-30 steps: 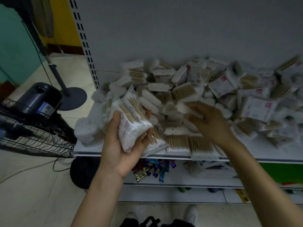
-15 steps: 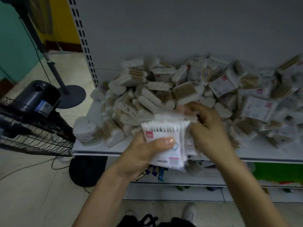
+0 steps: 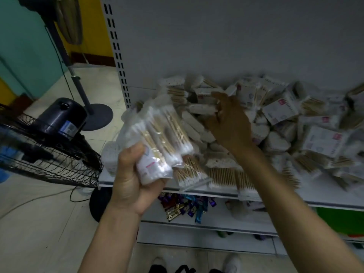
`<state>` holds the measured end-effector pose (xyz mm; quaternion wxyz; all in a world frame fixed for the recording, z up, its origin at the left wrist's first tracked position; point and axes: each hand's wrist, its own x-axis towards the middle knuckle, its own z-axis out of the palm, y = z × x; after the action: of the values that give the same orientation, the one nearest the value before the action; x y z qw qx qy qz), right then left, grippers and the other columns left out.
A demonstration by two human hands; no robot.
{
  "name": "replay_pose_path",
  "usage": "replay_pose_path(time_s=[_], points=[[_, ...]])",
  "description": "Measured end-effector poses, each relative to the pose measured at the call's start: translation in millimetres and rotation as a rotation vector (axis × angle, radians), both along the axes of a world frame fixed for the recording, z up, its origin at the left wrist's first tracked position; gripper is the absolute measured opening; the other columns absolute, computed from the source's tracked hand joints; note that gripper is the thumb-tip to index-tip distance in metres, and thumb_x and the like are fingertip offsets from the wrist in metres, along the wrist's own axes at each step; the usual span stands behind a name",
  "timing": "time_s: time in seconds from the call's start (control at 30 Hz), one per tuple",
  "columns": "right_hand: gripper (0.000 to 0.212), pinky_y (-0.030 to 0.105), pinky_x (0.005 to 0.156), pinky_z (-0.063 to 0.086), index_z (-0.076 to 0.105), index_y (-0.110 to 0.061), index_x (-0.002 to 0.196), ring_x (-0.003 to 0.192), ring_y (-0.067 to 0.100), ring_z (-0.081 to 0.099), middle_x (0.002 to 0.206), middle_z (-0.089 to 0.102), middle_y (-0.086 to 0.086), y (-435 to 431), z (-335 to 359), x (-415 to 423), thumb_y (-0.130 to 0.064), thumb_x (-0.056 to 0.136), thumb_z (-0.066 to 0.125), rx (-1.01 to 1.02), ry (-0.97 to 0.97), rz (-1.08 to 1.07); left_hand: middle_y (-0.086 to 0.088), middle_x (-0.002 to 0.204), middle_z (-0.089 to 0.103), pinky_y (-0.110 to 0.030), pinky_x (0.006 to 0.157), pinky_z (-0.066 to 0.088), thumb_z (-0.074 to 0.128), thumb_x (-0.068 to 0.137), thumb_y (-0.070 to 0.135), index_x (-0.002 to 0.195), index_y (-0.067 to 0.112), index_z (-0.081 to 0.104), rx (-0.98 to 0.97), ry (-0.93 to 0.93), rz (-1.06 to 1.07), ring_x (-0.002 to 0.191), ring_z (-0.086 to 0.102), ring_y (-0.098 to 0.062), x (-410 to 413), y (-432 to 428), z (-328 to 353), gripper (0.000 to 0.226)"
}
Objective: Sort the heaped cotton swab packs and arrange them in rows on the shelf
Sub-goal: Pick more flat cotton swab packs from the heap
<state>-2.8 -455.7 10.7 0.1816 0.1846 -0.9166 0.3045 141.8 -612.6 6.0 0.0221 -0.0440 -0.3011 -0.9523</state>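
A big heap of cotton swab packs (image 3: 279, 123), clear bags with wooden sticks and white boxes, covers the white shelf (image 3: 325, 200). My left hand (image 3: 132, 180) is held in front of the shelf's left end and grips a stack of clear swab packs (image 3: 157, 134), fanned upward. My right hand (image 3: 228, 119) reaches into the back of the heap with its fingers curled on a white swab pack (image 3: 202, 108). A few packs (image 3: 222, 174) lie flat along the shelf's front edge below my right forearm.
A standing fan (image 3: 49, 138) with a black cage is close on the left, its cable on the tiled floor. A slotted shelf upright (image 3: 116, 48) rises behind. The lower shelf holds small coloured sachets (image 3: 185, 205). My shoes (image 3: 232, 263) show at the bottom.
My hands were together at the stack half a second ago. The right hand has since moved away to the back of the heap, and the left hand has lifted the stack up and left.
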Motion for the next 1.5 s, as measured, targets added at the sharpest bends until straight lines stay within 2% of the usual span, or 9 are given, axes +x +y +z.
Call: replay_pose_path(time_s=[0.17,0.37,0.5,0.67,0.9,1.03,1.13,1.3,1.5], points=[[0.035,0.039,0.076,0.047,0.062,-0.011,0.121,0.1,0.036,0.053,0.111,0.05,0.019,11.1,-15.6,-35.8,-0.015,0.087,0.061,0.257,0.018,-0.002,-0.004,0.132,0.055,-0.044,0.096,0.05,0.09,0.047,0.032,0.126,0.02,0.056,0.199,0.047,0.025,0.131,0.047,-0.028,-3.7,-9.1,-1.1,0.088],[0.008,0.011,0.062,0.043,0.059,-0.013,0.094,0.074,0.005,0.054,0.091,0.058,0.001,26.9,20.7,18.5,-0.018,0.088,0.063,-0.469,-0.158,-0.077,-0.006,0.13,0.06,-0.057,0.099,0.044,0.09,0.044,0.036,0.112,0.022,0.069,0.195,-0.017,0.009,0.126,0.052,-0.031,-8.0,-6.9,-7.7,0.073],[0.014,0.034,0.07,0.055,0.062,-0.01,0.091,0.082,0.02,0.067,0.091,0.069,0.011,31.0,15.3,64.6,-0.023,0.092,0.057,-1.045,-0.557,-0.032,-0.002,0.107,0.071,-0.045,0.099,0.046,0.092,0.041,0.034,0.098,0.02,0.076,0.145,-0.065,-0.056,0.103,0.066,-0.02,-11.1,4.7,-9.1,0.061],[0.037,0.035,0.064,0.049,0.054,0.007,0.086,0.068,0.024,0.059,0.076,0.058,0.017,25.2,14.4,80.0,-0.029,0.091,0.059,-0.982,-0.511,-0.024,-0.003,0.096,0.073,-0.034,0.074,0.058,0.094,0.038,0.03,0.092,0.017,0.078,0.112,-0.102,-0.121,0.091,0.071,-0.019,-12.0,17.0,-9.4,0.058],[0.04,0.018,0.052,0.034,0.049,-0.01,0.064,0.053,0.006,0.044,0.055,0.048,-0.003,-1.7,8.9,108.6,-0.039,0.092,0.046,-0.837,-0.276,0.077,-0.011,0.122,0.064,-0.053,0.106,0.039,0.091,0.045,0.043,0.111,0.02,0.072,-0.024,-0.087,-0.257,0.117,0.057,-0.03,-6.7,32.6,-10.6,0.072],[0.057,0.015,0.054,0.042,0.065,-0.002,0.076,0.059,0.008,0.059,0.065,0.064,0.009,14.6,12.9,100.3,-0.046,0.093,0.033,-0.72,-0.389,0.099,-0.007,0.107,0.07,-0.043,0.076,0.059,0.092,0.039,0.043,0.099,0.022,0.076,-0.037,-0.133,-0.215,0.099,0.067,-0.026,-4.2,33.9,-11.7,0.065],[0.022,0.013,0.059,0.044,0.066,-0.027,0.093,0.066,0.003,0.062,0.072,0.067,-0.006,36.9,9.4,85.4,-0.024,0.1,0.045,-0.637,-0.238,0.027,-0.005,0.101,0.07,-0.033,0.062,0.057,0.092,0.037,0.044,0.094,0.021,0.077,0.075,-0.199,-0.153,0.09,0.068,-0.021,-1.7,35.2,-15.5,0.063],[0.038,0.019,0.077,0.039,0.062,-0.018,0.121,0.103,0.016,0.057,0.111,0.062,-0.002,81.7,-37.6,56.6,-0.019,0.084,0.069,0.118,-0.299,0.069,-0.005,0.115,0.066,-0.043,0.085,0.053,0.089,0.041,0.045,0.103,0.022,0.074,0.078,-0.177,-0.107,0.109,0.062,-0.026,6.7,15.8,-28.5,0.068],[0.03,0.022,0.074,0.038,0.069,-0.008,0.111,0.092,0.029,0.063,0.103,0.07,0.013,66.3,-56.6,49.2,-0.021,0.088,0.055,0.225,-0.137,0.133,-0.007,0.14,0.047,-0.055,0.108,0.032,0.087,0.046,0.045,0.119,0.023,0.062,0.121,-0.121,-0.095,0.139,0.034,-0.036,9.4,8.0,-31.0,0.079]])
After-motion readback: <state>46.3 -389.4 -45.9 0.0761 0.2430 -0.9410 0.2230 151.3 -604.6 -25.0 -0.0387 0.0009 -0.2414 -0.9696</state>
